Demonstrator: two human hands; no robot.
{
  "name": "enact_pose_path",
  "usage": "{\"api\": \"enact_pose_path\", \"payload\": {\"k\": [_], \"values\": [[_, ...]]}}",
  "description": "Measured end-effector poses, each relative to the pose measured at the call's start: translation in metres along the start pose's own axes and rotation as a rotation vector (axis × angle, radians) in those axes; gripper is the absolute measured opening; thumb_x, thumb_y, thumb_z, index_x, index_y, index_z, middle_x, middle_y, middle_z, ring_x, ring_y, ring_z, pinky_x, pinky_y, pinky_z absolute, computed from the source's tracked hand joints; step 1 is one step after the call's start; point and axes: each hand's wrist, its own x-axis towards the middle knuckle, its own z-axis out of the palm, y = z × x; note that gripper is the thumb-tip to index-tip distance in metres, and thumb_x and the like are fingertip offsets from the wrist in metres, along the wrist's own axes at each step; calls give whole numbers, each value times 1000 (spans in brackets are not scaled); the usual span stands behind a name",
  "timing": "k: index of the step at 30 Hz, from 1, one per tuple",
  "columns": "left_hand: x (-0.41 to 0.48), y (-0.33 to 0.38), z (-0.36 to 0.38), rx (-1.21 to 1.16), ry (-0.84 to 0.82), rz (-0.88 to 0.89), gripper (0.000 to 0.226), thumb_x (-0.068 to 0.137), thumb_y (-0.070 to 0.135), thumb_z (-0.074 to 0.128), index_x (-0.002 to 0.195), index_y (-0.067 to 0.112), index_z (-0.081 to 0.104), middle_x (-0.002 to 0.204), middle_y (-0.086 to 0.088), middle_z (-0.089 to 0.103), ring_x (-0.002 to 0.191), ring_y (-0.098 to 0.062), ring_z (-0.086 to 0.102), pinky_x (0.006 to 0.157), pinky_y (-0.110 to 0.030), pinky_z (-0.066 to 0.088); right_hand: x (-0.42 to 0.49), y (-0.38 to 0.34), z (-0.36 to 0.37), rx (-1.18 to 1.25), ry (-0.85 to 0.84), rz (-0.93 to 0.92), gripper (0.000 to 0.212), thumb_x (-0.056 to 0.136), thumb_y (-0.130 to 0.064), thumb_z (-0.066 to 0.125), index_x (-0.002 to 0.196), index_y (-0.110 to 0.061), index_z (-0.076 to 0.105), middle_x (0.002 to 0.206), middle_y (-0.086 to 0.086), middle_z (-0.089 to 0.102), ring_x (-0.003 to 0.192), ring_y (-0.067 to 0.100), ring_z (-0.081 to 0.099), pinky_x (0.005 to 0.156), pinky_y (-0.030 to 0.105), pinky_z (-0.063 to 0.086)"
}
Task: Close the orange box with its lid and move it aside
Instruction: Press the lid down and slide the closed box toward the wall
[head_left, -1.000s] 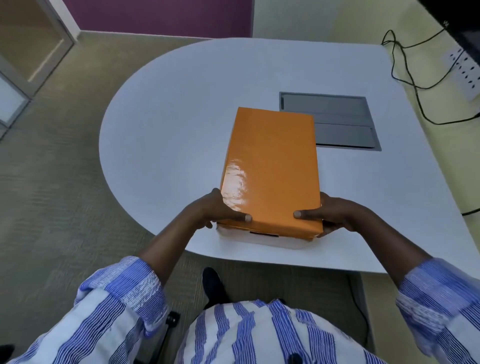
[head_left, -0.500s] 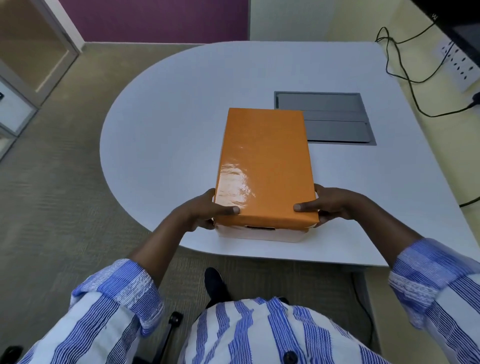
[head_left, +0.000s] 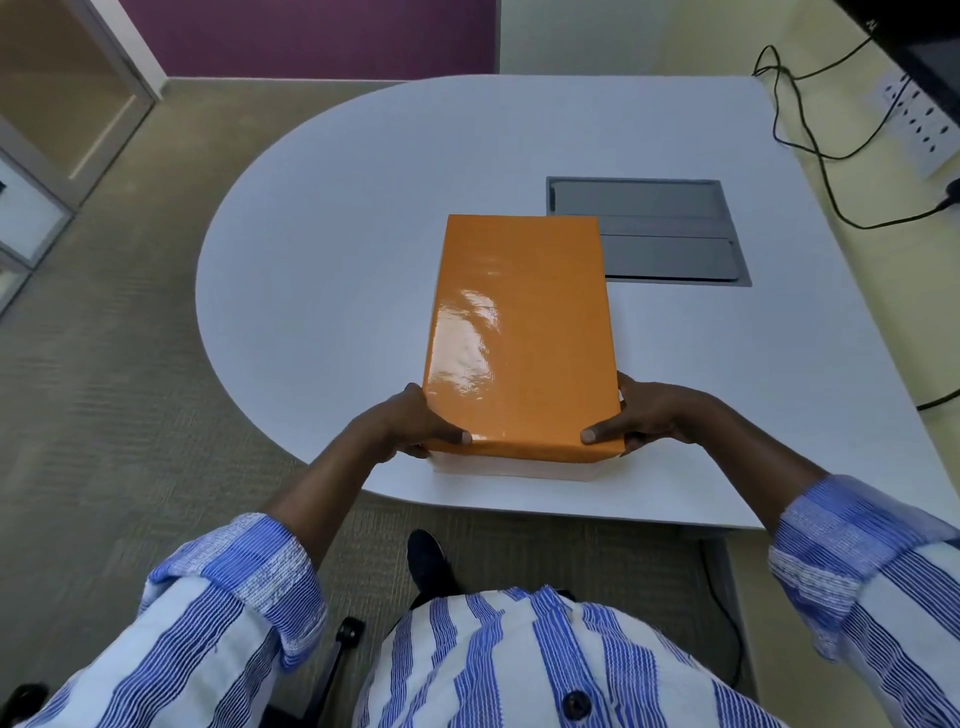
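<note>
A glossy orange lid (head_left: 519, 332) covers the box, whose pale lower wall (head_left: 514, 467) shows under the lid's near edge. The box lies lengthwise on the white table (head_left: 332, 234), close to the front edge. My left hand (head_left: 410, 428) grips the lid's near left corner, thumb on top. My right hand (head_left: 649, 418) grips the near right corner the same way. The box's inside is hidden by the lid.
A grey cable hatch (head_left: 660, 234) is set into the table just right of the box's far end. Black cables (head_left: 810, 140) and a white power strip (head_left: 919, 119) lie along the right wall. My shoe (head_left: 426, 564) shows below the table edge.
The lid has settled lower over the box; the dark slot on the front wall is no longer visible. Both hands have stayed on the near corners.
</note>
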Motion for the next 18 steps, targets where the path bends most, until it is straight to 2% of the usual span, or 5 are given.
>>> {"api": "enact_pose_path", "payload": {"k": [5,8,12,15,18], "values": [[2,9,3,152,21,-28,84,80,20,86,148,8,39,142,-16,53,121,-37,58,91,-44,60,4,1,8,-32,58,28,128,66,-29,94,158,-31,5,139,11,48,109,33,67,87,47,62],[3,12,2,279,32,15,118,79,28,87,161,15,2,158,-18,34,139,-40,45,103,-49,53,1,0,11,-124,110,-30,145,68,-41,91,156,-30,-23,156,11,35,123,32,56,84,39,59],[4,17,0,450,25,48,144,79,37,86,153,22,-36,160,-21,30,141,-41,43,111,-52,46,-1,6,29,-286,147,-207,151,73,-50,84,139,-23,-50,169,8,-3,151,30,23,120,48,31],[8,27,-4,604,-5,4,143,79,47,84,154,21,-35,163,-20,26,143,-41,42,111,-51,46,-4,6,25,-449,122,-106,144,77,-61,75,141,-22,-48,168,10,-20,154,36,14,122,53,25],[15,44,-15,673,35,-20,129,77,56,82,162,18,-7,163,-17,24,144,-40,41,110,-49,46,-2,-11,12,-588,229,-39,133,77,-75,65,156,-17,-25,170,9,-14,150,38,28,117,56,33]]}}
